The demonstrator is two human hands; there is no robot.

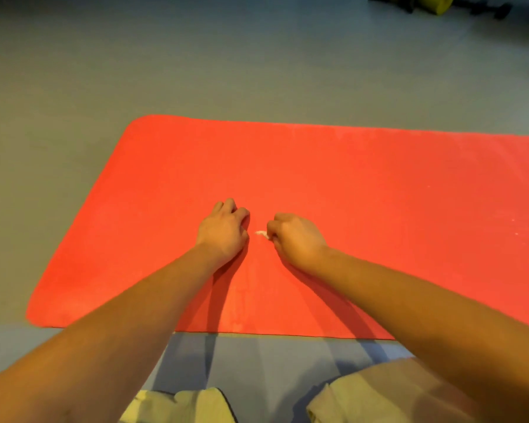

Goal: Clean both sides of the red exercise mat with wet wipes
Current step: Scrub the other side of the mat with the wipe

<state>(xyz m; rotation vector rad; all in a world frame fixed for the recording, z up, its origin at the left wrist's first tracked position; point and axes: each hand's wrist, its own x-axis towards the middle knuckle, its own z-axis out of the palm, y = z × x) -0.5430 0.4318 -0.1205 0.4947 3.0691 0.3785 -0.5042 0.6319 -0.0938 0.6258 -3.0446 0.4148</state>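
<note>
The red exercise mat point(333, 178) lies flat on the grey floor, running from the left-centre off the right edge. My right hand point(295, 238) is curled on the mat's middle and pinches a small white wet wipe point(261, 234), of which only a corner sticks out to the left. My left hand point(225, 232) rests on the mat just left of the wipe, its fingers curled under with nothing visible in them.
Grey floor point(196, 71) surrounds the mat. Dark equipment and a yellow object point(437, 4) sit at the far top right. My knees in light shorts point(364, 398) are at the bottom, just in front of the mat's near edge.
</note>
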